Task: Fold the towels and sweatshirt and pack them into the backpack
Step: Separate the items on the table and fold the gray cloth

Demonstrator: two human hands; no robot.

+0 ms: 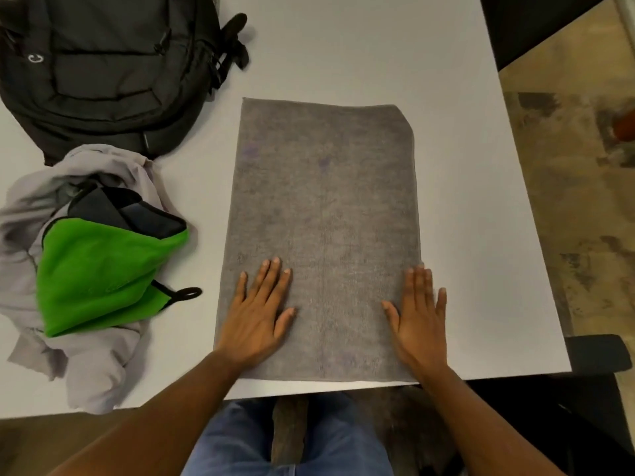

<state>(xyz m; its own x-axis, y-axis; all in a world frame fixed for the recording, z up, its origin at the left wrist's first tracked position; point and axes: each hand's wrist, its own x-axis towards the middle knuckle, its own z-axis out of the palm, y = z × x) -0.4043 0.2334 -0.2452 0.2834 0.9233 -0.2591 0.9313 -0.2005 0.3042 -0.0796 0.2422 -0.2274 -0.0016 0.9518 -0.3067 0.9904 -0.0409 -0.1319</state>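
Grey terry cloth is lying flat along the middle of the white table: this grey towel is stretching lengthwise away from the person, its near edge sitting just short of the table's near edge and its far right corner lying turned under at a slant. Both hands are resting palm down on the near end of it. The left hand is lying with straight fingers slightly spread near the towel's left border, thumb pointing inward. The right hand is lying flat in the same way at the right border, its outer fingers reaching over the towel's edge onto the table; neither hand is pinching or curling round any cloth. To the left, well apart from the grey towel, a crumpled light grey sweatshirt is sitting in a heap at the table's near left side. On top of it a bright green towel is lying bunched, a small black hanging loop sticking out toward the right, and a dark grey towel is lying tucked just behind the green one. Beyond the heap, in the far left corner, the black backpack is lying on its back, front pockets facing up, touching the sweatshirt's far edge. Below the table edge, blue jeans are showing on the person's lap.
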